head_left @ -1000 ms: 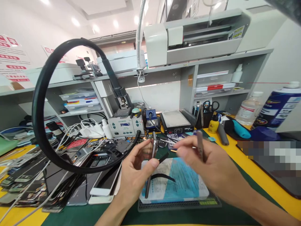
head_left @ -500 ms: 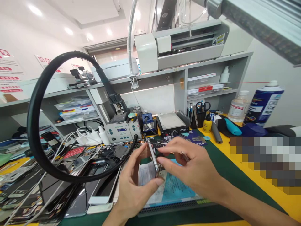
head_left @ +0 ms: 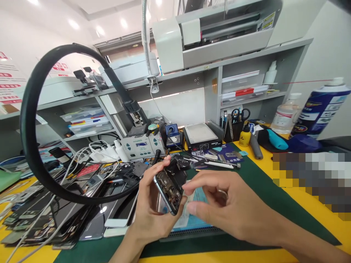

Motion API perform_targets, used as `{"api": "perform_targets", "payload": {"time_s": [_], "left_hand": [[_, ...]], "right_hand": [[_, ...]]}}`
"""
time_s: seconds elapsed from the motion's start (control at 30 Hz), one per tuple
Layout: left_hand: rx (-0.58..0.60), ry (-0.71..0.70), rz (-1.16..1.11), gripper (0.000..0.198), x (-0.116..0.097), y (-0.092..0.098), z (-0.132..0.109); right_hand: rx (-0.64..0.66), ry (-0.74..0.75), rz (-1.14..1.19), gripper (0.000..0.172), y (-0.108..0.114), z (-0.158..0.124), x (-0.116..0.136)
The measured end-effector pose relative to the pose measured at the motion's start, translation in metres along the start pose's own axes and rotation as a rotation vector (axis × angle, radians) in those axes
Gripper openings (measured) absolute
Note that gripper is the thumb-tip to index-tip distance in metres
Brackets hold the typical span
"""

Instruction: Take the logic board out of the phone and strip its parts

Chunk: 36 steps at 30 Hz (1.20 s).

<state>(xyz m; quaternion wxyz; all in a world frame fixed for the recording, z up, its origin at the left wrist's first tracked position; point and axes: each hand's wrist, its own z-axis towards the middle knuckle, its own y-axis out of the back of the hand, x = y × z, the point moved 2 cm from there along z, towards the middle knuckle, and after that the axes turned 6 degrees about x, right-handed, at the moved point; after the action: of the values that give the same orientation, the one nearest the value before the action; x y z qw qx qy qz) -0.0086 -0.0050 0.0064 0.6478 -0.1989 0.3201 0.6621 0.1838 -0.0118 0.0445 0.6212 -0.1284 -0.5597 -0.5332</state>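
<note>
My left hand [head_left: 149, 215] is closed round the sides of an opened phone [head_left: 170, 191]. The phone is tilted, its inner parts and dark battery area facing up and to the right. Dark flex or a bracket sticks up at its far end. My right hand [head_left: 233, 204] is beside the phone's right edge, index finger and thumb apart; the index tip is close to the edge, and I cannot tell whether it touches. Something small and shiny shows among its curled fingers, too small to name. Beneath the hands is a blue and white packet [head_left: 196, 215], partly hidden.
A thick black hose [head_left: 24, 128] loops across the left side, above stacked phone parts [head_left: 35, 223]. Behind stand a hot-air station [head_left: 142, 148] and a heating plate [head_left: 203, 135]. A yellow bottle [head_left: 245, 136] and spray can [head_left: 319, 109] stand right on the green mat's [head_left: 276, 197] far side.
My left hand has turned the phone from edge-on so its open inside shows. My right thumb and index finger have spread apart. The camera view has shifted slightly.
</note>
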Motion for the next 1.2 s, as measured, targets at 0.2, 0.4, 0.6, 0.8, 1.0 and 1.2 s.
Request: {"api": "perform_targets", "payload": {"time_s": [0.2,0.4,0.6,0.8,1.0,1.2], "left_hand": [[-0.090,-0.059,0.036,0.074,0.001,-0.002,0.001],[0.000,-0.086,0.101,0.086,0.008,0.005,-0.003],[0.096,-0.072,0.121,0.084,0.010,0.008,-0.006],[0.107,-0.070,0.141,0.086,0.011,0.007,-0.006],[0.162,-0.081,0.192,0.092,0.012,0.007,-0.007],[0.198,-0.074,0.234,0.092,0.011,0.008,-0.007]], "right_hand": [[-0.047,0.026,-0.129,0.022,-0.005,-0.001,0.000],[-0.043,-0.030,-0.139,0.028,-0.010,0.000,0.000],[-0.050,-0.051,-0.123,0.037,-0.015,0.000,-0.005],[0.008,-0.100,0.038,0.032,-0.013,0.002,-0.007],[0.042,-0.141,0.076,0.031,-0.009,0.003,-0.006],[0.056,-0.159,-0.051,0.031,-0.009,0.004,-0.005]]}}
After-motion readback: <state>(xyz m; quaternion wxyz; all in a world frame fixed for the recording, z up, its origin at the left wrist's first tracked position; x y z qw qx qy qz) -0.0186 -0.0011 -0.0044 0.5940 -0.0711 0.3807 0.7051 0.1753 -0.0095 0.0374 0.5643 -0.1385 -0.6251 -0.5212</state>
